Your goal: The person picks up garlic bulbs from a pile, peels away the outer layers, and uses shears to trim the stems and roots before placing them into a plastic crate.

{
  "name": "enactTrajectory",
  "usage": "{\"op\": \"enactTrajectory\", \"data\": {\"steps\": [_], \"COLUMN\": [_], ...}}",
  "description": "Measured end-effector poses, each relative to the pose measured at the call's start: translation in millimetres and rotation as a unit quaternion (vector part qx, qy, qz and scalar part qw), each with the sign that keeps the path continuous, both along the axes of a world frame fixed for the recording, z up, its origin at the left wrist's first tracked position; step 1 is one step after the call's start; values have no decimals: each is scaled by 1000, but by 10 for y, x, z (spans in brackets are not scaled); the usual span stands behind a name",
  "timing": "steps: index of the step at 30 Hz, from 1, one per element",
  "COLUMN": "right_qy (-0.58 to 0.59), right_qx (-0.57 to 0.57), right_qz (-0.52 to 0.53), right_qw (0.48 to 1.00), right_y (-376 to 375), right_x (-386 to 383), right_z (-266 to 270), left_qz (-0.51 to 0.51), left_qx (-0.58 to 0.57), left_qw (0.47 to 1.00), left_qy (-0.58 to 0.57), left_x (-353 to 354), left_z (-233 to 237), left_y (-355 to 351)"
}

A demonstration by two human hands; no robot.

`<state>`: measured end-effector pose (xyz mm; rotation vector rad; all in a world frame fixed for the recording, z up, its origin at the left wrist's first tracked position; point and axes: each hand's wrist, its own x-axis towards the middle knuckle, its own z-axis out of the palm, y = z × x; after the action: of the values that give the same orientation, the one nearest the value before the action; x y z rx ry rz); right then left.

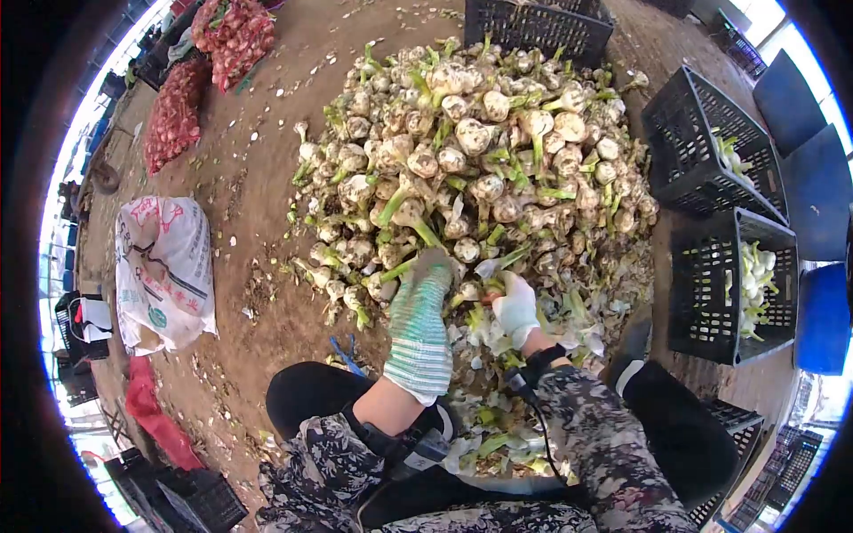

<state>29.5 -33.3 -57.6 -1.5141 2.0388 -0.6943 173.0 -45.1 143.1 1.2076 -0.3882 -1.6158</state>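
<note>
Bulb heap: a broad mound of soil-marked bulbs (474,136) with green cut stems lies on the brown floor (258,169), in front of the seated person.
Left hand: in a white and green striped glove (420,342), the left hand (426,289) reaches to the near edge of the heap, beside a green stem (427,234). The back of the glove hides the fingers; how wide they are, or whether they hold a bulb, cannot be told.
Right hand: in a white glove, the right hand (516,309) is just to the right of the left hand, with its fingers bent beside a small reddish item (490,296). Whether they grip it cannot be told.
Peelings: pale skins and green scraps (577,324) are strewn along the near right side of the heap and between the person's legs.
Right-side crates: two black crates, an upper one (689,169) and a lower one (706,298), each contain pale bulbs with stems.
Far crate: another black crate (538,34) stands behind the heap.
Left side: a white printed sack (166,275) lies on the floor; beyond it are two filled red mesh bags (175,115).
</note>
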Motion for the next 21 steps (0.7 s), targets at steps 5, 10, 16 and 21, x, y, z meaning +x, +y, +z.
{"op": "enactTrajectory", "data": {"steps": [5,10,16,21], "right_qy": [-205,-495,-439,-626], "right_qx": [69,87,-89,-59], "right_qz": [-55,41,67,-20], "right_qw": [975,864,891,777], "right_y": [159,460,578,742], "right_x": [-491,-881,-795,-426], "right_z": [554,2109,2679,2160], "left_qz": [-63,-202,-345,-274], "left_qx": [-25,110,89,-163], "left_qw": [996,973,899,947], "left_qy": [-54,16,256,29], "left_x": [46,-70,-70,-154], "left_z": [-33,-39,303,307], "left_y": [-49,104,317,377]}}
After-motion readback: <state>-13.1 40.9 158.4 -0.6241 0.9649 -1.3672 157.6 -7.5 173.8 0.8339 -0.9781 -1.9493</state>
